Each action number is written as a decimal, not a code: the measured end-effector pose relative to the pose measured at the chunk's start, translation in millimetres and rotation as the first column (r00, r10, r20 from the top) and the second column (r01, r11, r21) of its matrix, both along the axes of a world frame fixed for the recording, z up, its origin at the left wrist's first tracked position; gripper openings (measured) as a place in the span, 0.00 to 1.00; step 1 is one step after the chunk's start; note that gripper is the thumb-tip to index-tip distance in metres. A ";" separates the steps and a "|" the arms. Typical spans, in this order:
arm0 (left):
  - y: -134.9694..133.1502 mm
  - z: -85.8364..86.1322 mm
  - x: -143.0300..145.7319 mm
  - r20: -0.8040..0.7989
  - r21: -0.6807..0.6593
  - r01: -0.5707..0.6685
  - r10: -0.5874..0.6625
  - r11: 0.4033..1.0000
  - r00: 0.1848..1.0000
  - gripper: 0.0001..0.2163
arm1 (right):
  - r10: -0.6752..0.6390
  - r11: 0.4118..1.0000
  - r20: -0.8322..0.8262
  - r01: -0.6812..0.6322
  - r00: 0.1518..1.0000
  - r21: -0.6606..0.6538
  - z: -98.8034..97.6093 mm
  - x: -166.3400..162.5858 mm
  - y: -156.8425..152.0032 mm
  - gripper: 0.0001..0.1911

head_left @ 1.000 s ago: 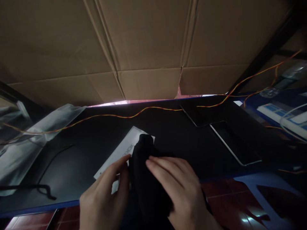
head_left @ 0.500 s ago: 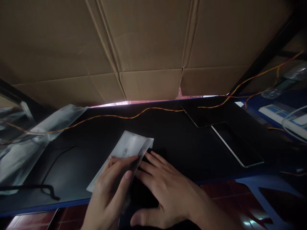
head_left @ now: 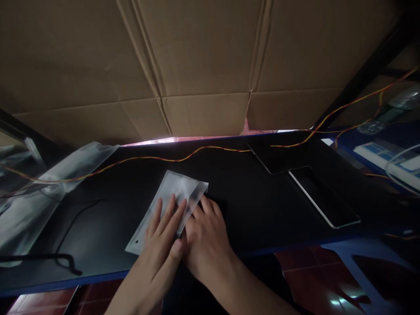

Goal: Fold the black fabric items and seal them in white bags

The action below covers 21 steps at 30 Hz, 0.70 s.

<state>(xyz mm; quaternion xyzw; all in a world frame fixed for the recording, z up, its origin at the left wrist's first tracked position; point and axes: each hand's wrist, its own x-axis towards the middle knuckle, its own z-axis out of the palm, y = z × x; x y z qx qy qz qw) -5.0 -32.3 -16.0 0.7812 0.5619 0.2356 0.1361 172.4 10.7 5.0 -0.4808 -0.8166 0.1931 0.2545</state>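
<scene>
A translucent plastic bag (head_left: 183,181) with a whitish sheet inside lies slanted on the black tabletop (head_left: 108,245). My left hand (head_left: 160,236) rests on it, palm down, fingers stretched out and slightly apart. Along the bag's right edge, my right hand (head_left: 208,238) has its fingers bent and close together, their tips partly behind the flap. The right thumb is hidden beside the left thumb. Where the two hands meet, they touch or nearly touch.
Two dark phones (head_left: 323,197) lie to the right. A red-yellow twisted wire (head_left: 164,159) crosses the back. Large clear plastic bags (head_left: 39,210) and a black bent rod (head_left: 70,262) are at left. Cardboard (head_left: 203,65) stands behind; a bottle (head_left: 393,109) lies far right.
The bag has shifted slightly away from me. My left hand has flattened and spread its fingers over it. My right hand has drawn in its fingers and thumb toward the bag's edge.
</scene>
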 end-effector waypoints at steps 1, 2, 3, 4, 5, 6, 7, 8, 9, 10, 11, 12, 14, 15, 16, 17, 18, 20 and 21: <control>-0.5 1.9 -2.6 -0.011 0.003 0.004 -0.004 1.000 1.000 0.27 | 0.034 0.999 -0.001 -0.034 0.999 0.017 0.2 2.9 2.9 0.23; 0.0 3.8 -7.1 -0.033 0.017 0.011 -0.011 1.000 0.999 0.27 | 0.091 0.995 -0.002 -0.091 0.996 0.036 1.0 8.6 6.0 0.20; 1.6 5.7 -12.8 -0.066 0.031 0.017 -0.015 0.999 0.998 0.26 | 0.168 0.984 0.000 -0.168 0.986 0.057 2.3 16.2 9.1 0.17; 4.1 7.4 -18.9 -0.103 0.045 0.026 -0.021 0.999 0.994 0.26 | 0.256 0.964 0.005 -0.255 0.967 0.076 3.7 24.8 11.7 0.14; 7.0 8.8 -24.6 -0.141 0.057 0.041 -0.033 0.998 0.989 0.25 | 0.337 0.937 0.014 -0.337 0.942 0.089 5.1 33.1 13.8 0.12; 10.2 9.8 -28.8 -0.175 0.061 0.061 -0.049 0.996 0.983 0.26 | 0.400 0.911 0.023 -0.400 0.916 0.098 6.2 39.7 15.1 0.11; 13.1 10.6 -30.9 -0.200 0.059 0.089 -0.075 0.994 0.977 0.26 | 0.442 0.891 0.036 -0.443 0.896 0.102 6.6 43.7 15.5 0.11; 15.3 11.0 -30.5 -0.215 0.052 0.119 -0.105 0.992 0.971 0.28 | 0.463 0.879 0.049 -0.466 0.885 0.099 6.3 44.2 15.1 0.10; 16.5 11.2 -27.6 -0.215 0.050 0.143 -0.129 0.988 0.968 0.29 | 0.461 0.881 0.054 -0.464 0.886 0.095 5.0 41.0 13.9 0.10; 16.8 11.3 -22.8 -0.204 0.050 0.155 -0.142 0.987 0.969 0.30 | 0.429 0.898 0.045 -0.431 0.902 0.088 3.0 34.3 12.1 0.10; 15.9 11.3 -16.8 -0.185 0.044 0.157 -0.147 0.987 0.972 0.30 | 0.364 0.929 0.017 -0.364 0.931 0.070 0.6 25.0 10.2 0.11; 14.3 11.1 -10.6 -0.159 0.039 0.153 -0.145 0.988 0.977 0.30 | 0.274 0.961 -0.022 -0.273 0.961 0.043 -2.0 14.3 8.3 0.13; 9.6 10.7 -1.3 -0.110 0.026 0.135 -0.132 0.990 0.985 0.30 | 0.076 0.997 -0.095 -0.079 0.993 -0.024 -5.6 -4.7 6.3 0.22; 7.3 10.5 0.3 -0.093 0.021 0.128 -0.126 0.992 0.988 0.30 | 0.011 0.998 -0.115 -0.017 0.993 -0.052 -5.8 -10.1 6.6 0.25; 5.5 10.5 -0.5 -0.083 0.017 0.123 -0.121 0.992 0.989 0.30 | 0.000 0.998 -0.122 -0.007 0.993 -0.063 -4.7 -11.3 7.9 0.26; 4.2 10.6 -3.5 -0.082 0.014 0.119 -0.118 0.993 0.990 0.30 | 0.046 0.997 -0.120 -0.053 0.992 -0.054 -2.5 -8.2 10.1 0.26; 3.6 11.0 -8.4 -0.093 0.005 0.122 -0.121 0.993 0.988 0.30 | 0.130 0.990 -0.113 -0.134 0.985 -0.032 0.5 -1.1 12.9 0.25; 4.3 12.2 -19.8 -0.146 -0.018 0.151 -0.152 0.988 0.978 0.31 | 0.329 0.944 -0.094 -0.330 0.940 0.003 6.9 19.4 18.9 0.18; 5.2 12.7 -24.6 -0.181 -0.028 0.169 -0.171 0.985 0.968 0.34 | 0.397 0.917 -0.089 -0.398 0.913 0.005 9.1 29.1 21.2 0.14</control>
